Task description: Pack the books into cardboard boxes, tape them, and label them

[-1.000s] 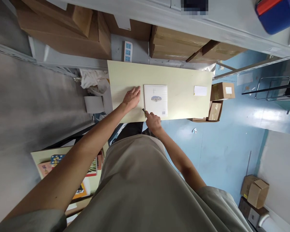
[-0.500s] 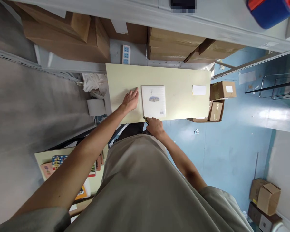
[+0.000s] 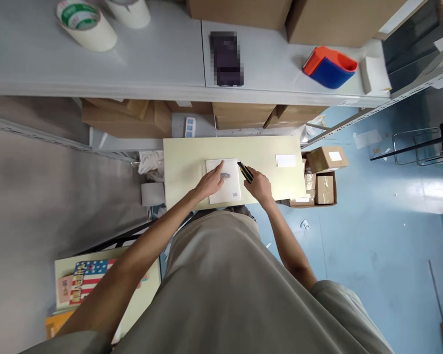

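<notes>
A white book (image 3: pixel 229 191) with a small picture on its cover lies flat on the pale yellow board (image 3: pixel 184 152). My left hand (image 3: pixel 211 182) rests on the left part of the book, fingers stretched out and holding nothing. My right hand (image 3: pixel 258 186) is closed around a black and yellow utility knife (image 3: pixel 245 172). The knife's tip points up and left, at the book's upper right corner; whether it touches the book I cannot tell. A white label (image 3: pixel 285 161) lies on the board to the right of that hand.
Above the board runs a grey shelf (image 3: pixel 162 73) bearing tape rolls (image 3: pixel 90 29), a blurred dark object (image 3: pixel 227 59) and a red and blue tape dispenser (image 3: pixel 330 68). Cartons (image 3: pixel 325 189) stand at the board's right. Books (image 3: pixel 92 280) lie on a lower-left surface. A power strip (image 3: pixel 190 128) sits behind.
My left hand has moved from the board beside the book onto its cover. My right hand, with the utility knife, has gone from the book's lower edge to its right side. The view has tilted up.
</notes>
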The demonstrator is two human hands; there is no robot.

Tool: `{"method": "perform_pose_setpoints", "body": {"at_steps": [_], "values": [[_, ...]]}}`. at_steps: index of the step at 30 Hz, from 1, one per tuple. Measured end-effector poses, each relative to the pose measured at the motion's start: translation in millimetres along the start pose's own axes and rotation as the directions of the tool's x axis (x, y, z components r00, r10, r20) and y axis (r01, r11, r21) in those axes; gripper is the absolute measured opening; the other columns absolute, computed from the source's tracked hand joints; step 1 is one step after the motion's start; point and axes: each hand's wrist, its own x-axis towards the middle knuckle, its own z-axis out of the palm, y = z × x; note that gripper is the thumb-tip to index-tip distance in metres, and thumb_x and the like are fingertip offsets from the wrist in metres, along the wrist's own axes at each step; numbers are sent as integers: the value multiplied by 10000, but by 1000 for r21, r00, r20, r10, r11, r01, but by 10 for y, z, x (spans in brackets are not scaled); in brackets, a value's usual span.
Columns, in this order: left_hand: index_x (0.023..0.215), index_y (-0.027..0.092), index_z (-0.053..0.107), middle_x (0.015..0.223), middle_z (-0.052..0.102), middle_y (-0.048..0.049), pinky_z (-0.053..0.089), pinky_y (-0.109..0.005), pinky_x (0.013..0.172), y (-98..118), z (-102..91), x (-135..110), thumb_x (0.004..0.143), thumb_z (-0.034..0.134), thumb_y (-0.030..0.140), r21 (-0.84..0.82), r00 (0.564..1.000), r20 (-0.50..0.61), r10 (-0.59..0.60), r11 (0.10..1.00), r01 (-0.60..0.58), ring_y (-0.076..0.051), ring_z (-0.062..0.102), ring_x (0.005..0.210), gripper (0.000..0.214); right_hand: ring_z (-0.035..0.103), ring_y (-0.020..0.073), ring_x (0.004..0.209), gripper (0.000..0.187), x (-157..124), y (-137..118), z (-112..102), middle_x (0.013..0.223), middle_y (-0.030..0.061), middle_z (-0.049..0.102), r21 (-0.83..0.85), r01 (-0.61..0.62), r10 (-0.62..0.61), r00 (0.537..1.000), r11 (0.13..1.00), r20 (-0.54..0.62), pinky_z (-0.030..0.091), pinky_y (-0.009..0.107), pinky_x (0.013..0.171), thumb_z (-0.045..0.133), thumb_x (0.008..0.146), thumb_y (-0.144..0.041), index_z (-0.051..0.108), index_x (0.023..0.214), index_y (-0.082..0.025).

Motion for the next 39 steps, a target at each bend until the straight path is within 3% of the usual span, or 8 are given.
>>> {"method": "perform_pose_setpoints", "body": {"at_steps": [4,11,16,21,30,35,37,39], "values": [[1895,204,181,1667,694,-144,609,-443,1220,655,-385,398,1160,417,251,-32,965,-215,147,987,-158,-267,783,1407,773,804,361,1295,681,252,156,-525,1539,151,784,15,78,-73,972,997,-222,661,483,1094,603,1051,-255,537,1728,-226],[1885,289,248,1616,742,-98,635,-433,1189,1508,-1123,952,1224,416,363,-43,828,-485,281,938,-343,-251,802,1378,686,810,386,1173,538,896,247,-1462,1354,204,809,-37,235,-221,832,971,-509,678,545,977,540,1109,-347,498,1622,-189],[1879,313,272,1653,718,-72,588,-456,1277,1870,-1499,1203,1241,398,392,-49,784,-550,288,926,-374,-253,758,1454,655,776,371,1218,461,1478,141,-1993,1364,217,726,-107,342,-339,748,934,-570,665,545,990,491,1134,-348,544,1558,-176],[1876,320,288,1687,691,-43,582,-454,1296,2053,-1655,1303,1200,394,257,-19,754,-596,276,934,-357,-238,745,1472,687,757,369,1212,396,2017,2,-2238,1419,250,630,-226,323,-395,758,919,-519,652,530,995,495,1162,-357,618,1461,-130],[1850,291,367,1668,706,-75,582,-389,1254,1839,-1576,1162,1107,451,147,-86,748,-639,180,949,-302,-218,750,1459,761,650,371,1337,356,2752,-14,-2071,1332,232,738,-184,464,-481,679,867,-556,520,591,1189,468,1203,-361,711,1360,-153],[1824,259,419,1641,729,-94,581,-399,1247,1276,-1152,951,1081,470,153,-195,767,-640,42,957,-215,-222,777,1407,752,574,396,1482,454,2502,75,-1839,1540,232,643,-174,537,-515,590,825,-622,477,650,1231,373,1222,-358,650,1543,-195],[1782,216,482,1615,746,-104,572,-408,1258,939,-880,801,1053,482,147,-252,796,-601,-75,962,-101,-230,783,1385,732,577,399,1488,467,2281,167,-1565,1536,222,631,-145,587,-526,555,797,-645,489,654,1219,348,1227,-372,653,1545,-216],[1714,181,566,1597,757,-115,557,-398,1270,589,-583,608,1026,490,135,-310,813,-519,-263,945,107,-239,778,1383,694,619,391,1437,435,2052,287,-1157,1442,208,670,-70,629,-524,575,774,-629,512,630,1202,380,1224,-393,682,1491,-228]]}}
